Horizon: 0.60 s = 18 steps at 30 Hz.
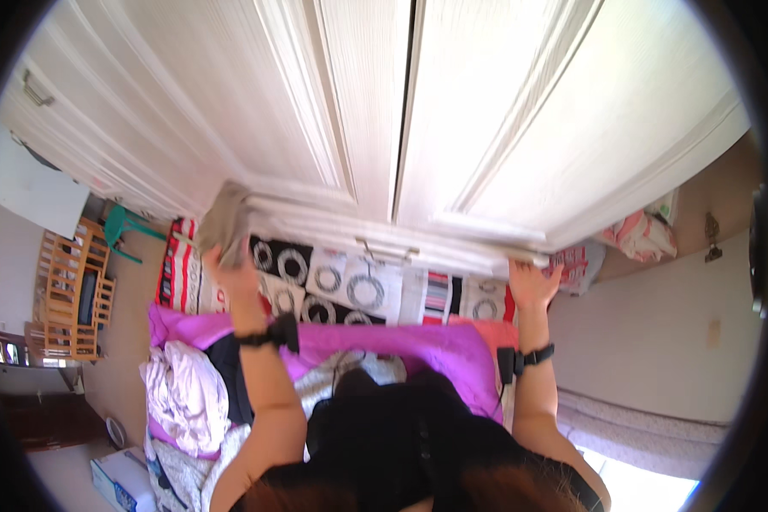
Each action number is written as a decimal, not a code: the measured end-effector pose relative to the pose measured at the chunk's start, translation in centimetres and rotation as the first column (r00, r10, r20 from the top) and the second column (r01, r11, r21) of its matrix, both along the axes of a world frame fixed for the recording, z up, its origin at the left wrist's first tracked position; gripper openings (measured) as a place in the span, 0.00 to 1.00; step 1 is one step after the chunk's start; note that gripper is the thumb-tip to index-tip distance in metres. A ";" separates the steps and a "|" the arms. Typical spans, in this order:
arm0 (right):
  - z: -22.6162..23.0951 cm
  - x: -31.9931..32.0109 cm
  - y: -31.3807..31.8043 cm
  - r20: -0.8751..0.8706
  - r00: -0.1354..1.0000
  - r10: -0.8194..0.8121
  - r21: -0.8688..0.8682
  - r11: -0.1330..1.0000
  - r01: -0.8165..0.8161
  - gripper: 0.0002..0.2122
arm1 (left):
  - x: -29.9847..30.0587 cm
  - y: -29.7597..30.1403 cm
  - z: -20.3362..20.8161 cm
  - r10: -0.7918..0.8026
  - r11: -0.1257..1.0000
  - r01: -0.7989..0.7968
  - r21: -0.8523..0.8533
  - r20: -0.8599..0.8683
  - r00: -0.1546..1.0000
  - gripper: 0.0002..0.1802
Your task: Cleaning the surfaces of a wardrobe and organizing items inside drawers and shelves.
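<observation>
Stretches both forearms in from the lower edge of the frame, a dark wristband [263, 339] on the left one, over a purple sheet [452, 350] at lower centre. Pinches a grey cloth [224, 213] left of centre with the fingers of the left hand [232, 273], bunched and a little blurred. Has the cloth directly above those fingers, its long axis running mostly up the frame, its top overlapping the lower left of the white doors [478, 128]; cannot tell how firmly pressed there. Sets the right hand [533, 288] well apart, right of centre, fingers at the doors' lower edge and thumb spread away; clearly farther from the cloth than the left. Finds open room upward across the broad panels, broken by raised mouldings and the dark central gap; meets a metal handle [387, 250] along the lower edge between the hands. Runs close to bags [580, 264] just right of the right hand; leaves a wooden rack [70, 290] well off at far left.
</observation>
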State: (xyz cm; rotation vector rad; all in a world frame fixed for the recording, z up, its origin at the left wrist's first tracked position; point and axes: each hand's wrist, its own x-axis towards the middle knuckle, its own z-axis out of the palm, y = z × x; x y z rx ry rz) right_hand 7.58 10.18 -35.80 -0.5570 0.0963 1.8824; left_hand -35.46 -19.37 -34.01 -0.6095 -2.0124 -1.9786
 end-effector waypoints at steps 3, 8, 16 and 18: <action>-0.4 0.4 0.2 0.112 0.994 0.017 -0.006 1.000 -0.017 0.37 | 2.0 -3.4 10.1 -0.634 0.423 0.238 0.875 0.098 0.767 0.24; -0.7 -0.1 -2.2 0.739 0.637 0.219 0.231 0.806 -0.545 0.23 | 7.1 3.6 19.1 -0.623 0.748 0.534 -0.395 -0.139 0.770 0.19; 27.4 -12.0 -1.9 -0.115 -0.054 -0.992 0.755 -0.052 -0.653 0.25 | 10.8 17.6 17.3 -0.578 0.811 0.555 -0.184 -0.397 0.713 0.32; 26.8 -11.3 1.5 -0.212 -0.227 -0.951 0.761 -0.015 -0.648 0.24 | 9.5 20.1 19.7 -0.315 0.946 0.249 -0.207 -0.767 0.559 0.29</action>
